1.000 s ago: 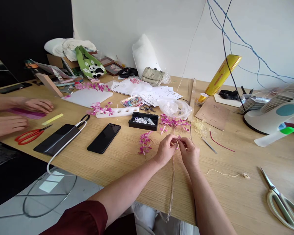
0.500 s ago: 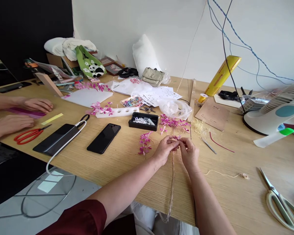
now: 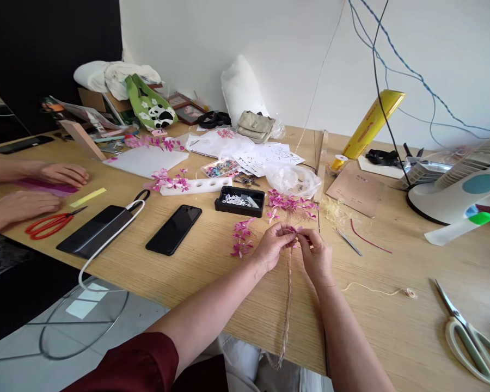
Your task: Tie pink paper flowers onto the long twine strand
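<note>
My left hand (image 3: 274, 245) and my right hand (image 3: 316, 253) meet over the table, fingertips pinched together on a small pink flower (image 3: 295, 230). From beneath them a twisted beige cord (image 3: 288, 294) runs down over the table's front edge. Just beyond my fingers lies a bunch of pink flowers (image 3: 289, 202), and a smaller pink spray (image 3: 242, 237) rests left of my left hand. A black tray (image 3: 239, 202) with small white pieces sits behind that spray. My fingers partly hide the flower and the cord's upper end.
Another person's hands (image 3: 63, 174) rest at the far left near red-handled scissors (image 3: 51, 224). A black phone (image 3: 173, 230) and a dark device with a white cable (image 3: 92, 231) lie left. Large scissors (image 3: 467, 332), a tool (image 3: 349, 242) and a fan (image 3: 461, 185) stand or lie right.
The fingers of both my hands have shifted very slightly around the small pink flower. The view has moved a little; the other things keep their places.
</note>
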The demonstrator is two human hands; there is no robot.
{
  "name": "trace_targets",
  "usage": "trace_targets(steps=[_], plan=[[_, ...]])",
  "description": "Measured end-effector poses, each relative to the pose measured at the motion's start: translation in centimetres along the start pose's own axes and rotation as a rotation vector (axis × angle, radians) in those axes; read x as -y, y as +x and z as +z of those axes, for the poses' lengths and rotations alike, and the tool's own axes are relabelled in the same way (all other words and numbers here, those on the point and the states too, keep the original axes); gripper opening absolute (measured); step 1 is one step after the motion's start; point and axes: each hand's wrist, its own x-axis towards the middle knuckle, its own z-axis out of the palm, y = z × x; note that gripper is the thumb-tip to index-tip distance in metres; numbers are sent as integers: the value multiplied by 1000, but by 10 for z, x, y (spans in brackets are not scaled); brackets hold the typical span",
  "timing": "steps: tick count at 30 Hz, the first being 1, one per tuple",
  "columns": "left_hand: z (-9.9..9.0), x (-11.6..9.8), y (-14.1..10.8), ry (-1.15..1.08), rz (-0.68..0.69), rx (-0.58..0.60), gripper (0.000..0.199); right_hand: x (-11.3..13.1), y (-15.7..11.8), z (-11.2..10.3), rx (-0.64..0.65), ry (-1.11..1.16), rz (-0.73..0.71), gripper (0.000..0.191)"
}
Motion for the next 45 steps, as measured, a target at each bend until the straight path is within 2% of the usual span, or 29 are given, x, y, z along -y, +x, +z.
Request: trace_targets(steps=[8, 12, 19, 25, 34, 38, 45], plan=[[-3, -3, 1, -18, -38, 71, 27, -6, 0, 5, 11, 230, 204, 11], [-6, -2, 3, -43, -52, 125, 30, -9, 0, 7, -1, 305, 248, 12], [-3, 0, 0, -89, -40, 120, 27, -2, 0, 2, -26, 239, 212, 12], [-1, 3, -2, -32, -69, 117, 23, -1, 0, 1, -49, 158, 167, 12], [-1, 4, -1, 56, 17, 53, 21, 2, -1, -1, -49, 25, 30, 12], [-1, 3, -1, 55, -4, 60, 19, 1, -1, 2, -40, 143, 125, 12], [-1, 1, -2, 64, -18, 119, 17, 5, 2, 4, -20, 490, 263, 11]])
